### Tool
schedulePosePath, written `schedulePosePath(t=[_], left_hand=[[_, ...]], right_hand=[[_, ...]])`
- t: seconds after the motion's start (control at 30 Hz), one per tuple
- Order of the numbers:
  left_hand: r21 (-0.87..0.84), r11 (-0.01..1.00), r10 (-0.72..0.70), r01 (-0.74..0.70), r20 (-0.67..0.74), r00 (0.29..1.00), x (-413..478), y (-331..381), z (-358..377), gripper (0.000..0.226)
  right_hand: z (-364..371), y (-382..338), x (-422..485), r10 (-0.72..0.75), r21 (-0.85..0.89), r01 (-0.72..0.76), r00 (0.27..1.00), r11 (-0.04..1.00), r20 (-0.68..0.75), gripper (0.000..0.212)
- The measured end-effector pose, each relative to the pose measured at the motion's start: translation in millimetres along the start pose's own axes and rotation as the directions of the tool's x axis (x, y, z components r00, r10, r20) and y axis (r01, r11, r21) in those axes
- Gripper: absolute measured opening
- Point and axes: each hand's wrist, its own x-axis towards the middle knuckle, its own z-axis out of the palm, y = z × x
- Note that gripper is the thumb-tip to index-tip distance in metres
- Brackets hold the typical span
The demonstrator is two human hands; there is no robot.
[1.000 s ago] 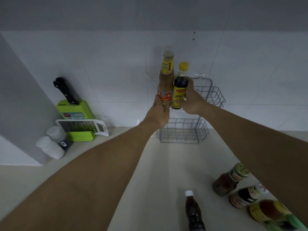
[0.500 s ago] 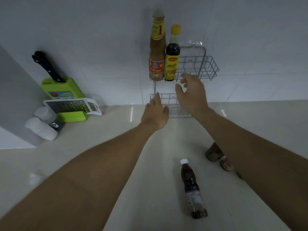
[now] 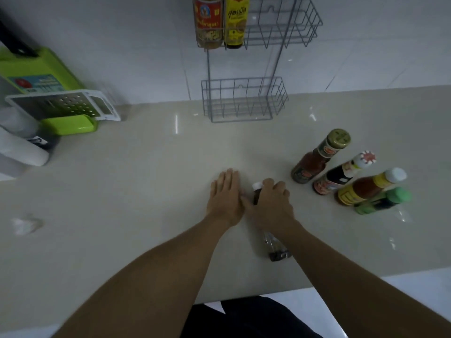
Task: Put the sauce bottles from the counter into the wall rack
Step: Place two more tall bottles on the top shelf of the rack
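Note:
A grey wire wall rack has two tiers. Its upper tier holds a tan sauce bottle and a dark yellow-labelled bottle at the left end; the lower tier is bare. On the counter stands a dark white-capped bottle, and my right hand wraps around its upper part. My left hand is flat and open just left of it. Several more bottles stand at the right: a gold-capped red one, a dark white-capped one, an orange yellow-labelled one and a green one.
A green grater box with a white slicer plate sits at the far left by the wall, with white containers beside it. The counter's front edge runs close to my body.
Both hands left the two bottles in the upper rack tier and came down to the counter. My right hand closed on the dark white-capped bottle. The view tilted downward.

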Motion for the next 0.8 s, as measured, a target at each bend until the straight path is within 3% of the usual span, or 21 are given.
schedulePosePath(t=[0.1,0.33,0.53,0.8], left_hand=[[0.095,0.995,-0.016,0.013,0.025,1.000,-4.1,-4.8,21.1,0.068],[0.149,0.989,-0.018,0.009,0.054,0.998,-3.8,-8.4,24.8,0.066],[0.210,0.977,-0.054,0.029,0.113,0.992,-1.7,-6.5,23.5,0.075],[0.184,0.983,-0.046,0.019,0.144,0.988,-0.2,-8.2,19.9,0.072]], right_hand=[[13.6,16.3,-7.7,0.022,0.013,-0.022,0.999,1.000,-0.033,0.069],[21.5,35.1,-9.8,0.059,0.342,-0.071,0.997,0.937,0.044,0.062],[18.3,26.8,-5.3,-0.036,0.444,-0.005,0.996,0.896,0.085,0.043],[8.3,26.6,4.7,-0.003,0.807,-0.204,0.969,0.554,0.247,0.031]])
